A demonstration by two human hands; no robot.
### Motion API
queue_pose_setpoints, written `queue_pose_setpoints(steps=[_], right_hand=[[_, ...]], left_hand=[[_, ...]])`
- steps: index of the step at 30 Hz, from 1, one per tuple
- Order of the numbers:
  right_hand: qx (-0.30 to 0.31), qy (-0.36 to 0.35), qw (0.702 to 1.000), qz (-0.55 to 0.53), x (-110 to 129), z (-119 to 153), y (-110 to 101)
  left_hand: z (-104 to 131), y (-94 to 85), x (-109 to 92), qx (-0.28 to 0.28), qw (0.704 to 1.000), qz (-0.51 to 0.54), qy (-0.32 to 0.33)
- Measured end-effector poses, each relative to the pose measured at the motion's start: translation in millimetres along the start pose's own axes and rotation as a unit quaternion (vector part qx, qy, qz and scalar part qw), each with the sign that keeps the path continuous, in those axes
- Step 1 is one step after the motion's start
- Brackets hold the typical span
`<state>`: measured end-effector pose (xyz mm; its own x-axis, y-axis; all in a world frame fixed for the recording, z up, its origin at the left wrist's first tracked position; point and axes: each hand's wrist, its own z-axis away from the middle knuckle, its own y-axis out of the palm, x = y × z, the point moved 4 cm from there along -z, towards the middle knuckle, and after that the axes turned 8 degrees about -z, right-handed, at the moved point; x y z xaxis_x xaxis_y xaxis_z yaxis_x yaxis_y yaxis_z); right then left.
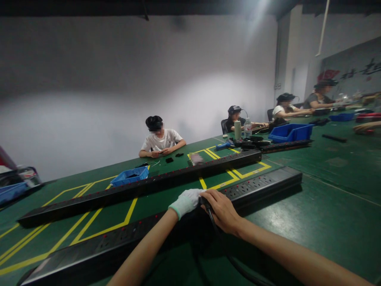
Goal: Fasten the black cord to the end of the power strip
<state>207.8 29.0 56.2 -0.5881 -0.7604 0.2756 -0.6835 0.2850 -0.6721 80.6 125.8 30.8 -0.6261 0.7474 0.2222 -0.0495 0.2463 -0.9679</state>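
Note:
A long black power strip (262,182) with a row of sockets and red switches lies slantwise across the table in front of me. My right hand (222,210), bare, is closed around a black plug (204,201) over the middle of this strip. From the plug a black cable (220,238) runs down towards the lower edge. My left hand (186,201), in a white glove, is bent over the strip right beside the plug and meets the right fingers. Its fingertips are hidden, so I cannot make out what they grip.
A second long power strip (143,186) lies behind, roughly parallel. Beyond it stand a small blue tray (130,176) and a larger blue bin (290,132), with a bottle (247,128) nearby. Yellow tape (131,210) marks the green table (336,222). Several people sit along the far side.

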Motion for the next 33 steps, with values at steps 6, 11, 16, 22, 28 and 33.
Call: queue_pose_setpoints(steps=[6,11,16,22,28,33], right_hand=[[0.005,0.012,1.0,0.003,-1,2,3],[0.008,0.017,1.0,0.009,-3,3,6],[-0.001,0.02,1.0,0.008,-3,3,7],[-0.009,0.025,1.0,0.006,-3,2,7],[0.003,0.024,1.0,-0.01,-1,0,4],[0.013,0.021,1.0,-0.016,0,-1,2]], left_hand=[[15,3.3,-1,-0.024,0.999,-0.042,0.01],[29,3.7,-2,-0.029,0.997,-0.068,0.02],[32,1.9,-4,-0.031,0.995,-0.086,0.03],[31,0.6,-6,-0.031,0.994,-0.1,0.028],[31,2.6,-5,-0.024,0.994,-0.105,0.018],[32,2.0,-6,-0.017,0.994,-0.107,0.017]])
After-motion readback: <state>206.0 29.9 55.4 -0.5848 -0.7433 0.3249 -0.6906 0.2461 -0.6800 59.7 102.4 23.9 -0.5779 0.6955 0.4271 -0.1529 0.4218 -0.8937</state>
